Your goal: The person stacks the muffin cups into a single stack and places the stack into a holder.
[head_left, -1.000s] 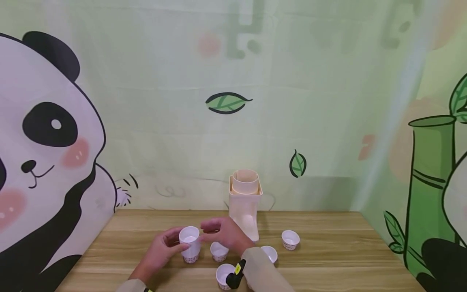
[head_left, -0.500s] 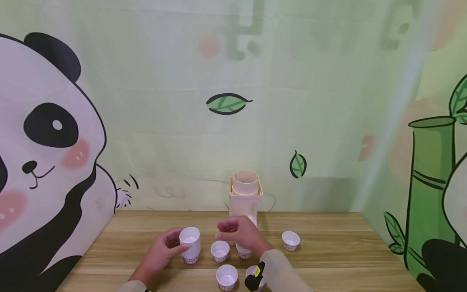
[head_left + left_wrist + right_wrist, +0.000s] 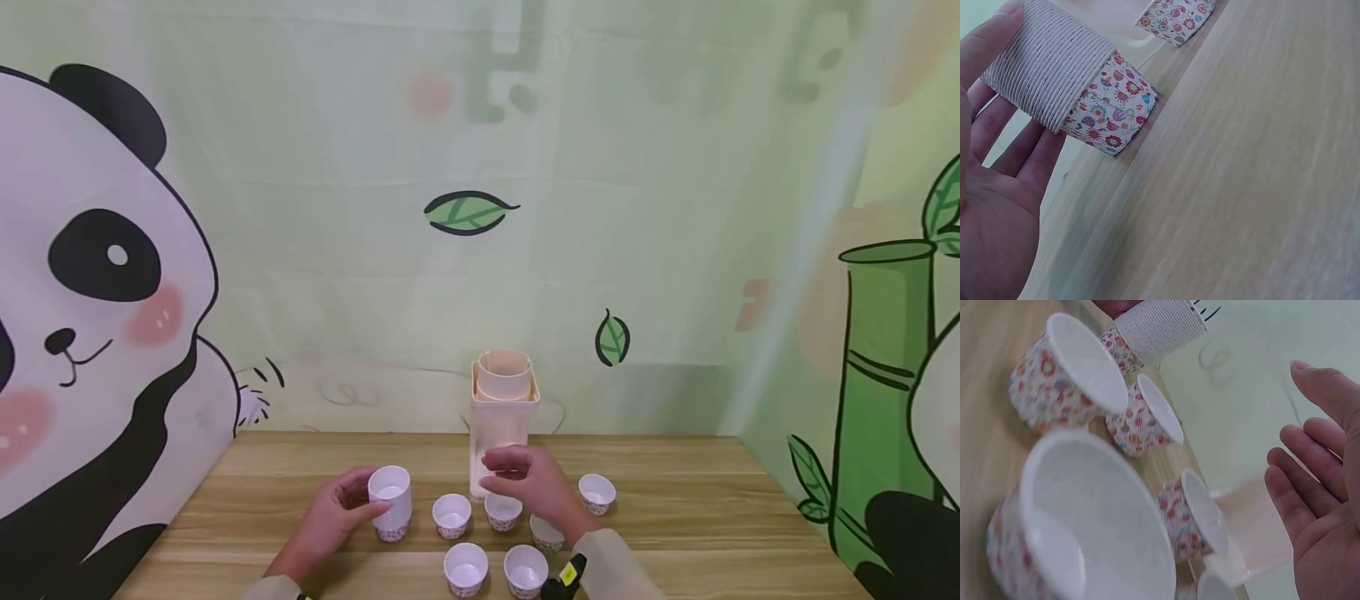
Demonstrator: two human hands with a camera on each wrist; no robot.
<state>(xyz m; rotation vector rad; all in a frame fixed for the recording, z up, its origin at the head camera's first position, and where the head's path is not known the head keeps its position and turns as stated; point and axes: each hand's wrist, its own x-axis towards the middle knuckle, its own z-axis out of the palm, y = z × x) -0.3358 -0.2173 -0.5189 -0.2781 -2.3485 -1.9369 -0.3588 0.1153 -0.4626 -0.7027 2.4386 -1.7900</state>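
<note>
My left hand grips a tall stack of nested white paper baking cups, thumb in front and fingers behind. The stack stands upright on the table; the left wrist view shows many ridged rims above one floral-printed cup wall. My right hand hovers with fingers loosely extended and nothing in them, above single floral cups. Close under it are a cup and a partly covered cup. Other single cups stand around: one beside the stack, two in front and one at the far right.
A pale pink stand with a round ring-like top rises behind the cups, its lower part partly hidden by my right hand. The wooden table ends at a green cloth backdrop with panda and bamboo drawings.
My right hand has moved rightward, away from the stack and across the single cups, uncovering several of them. My left hand keeps holding the stack in the same place.
</note>
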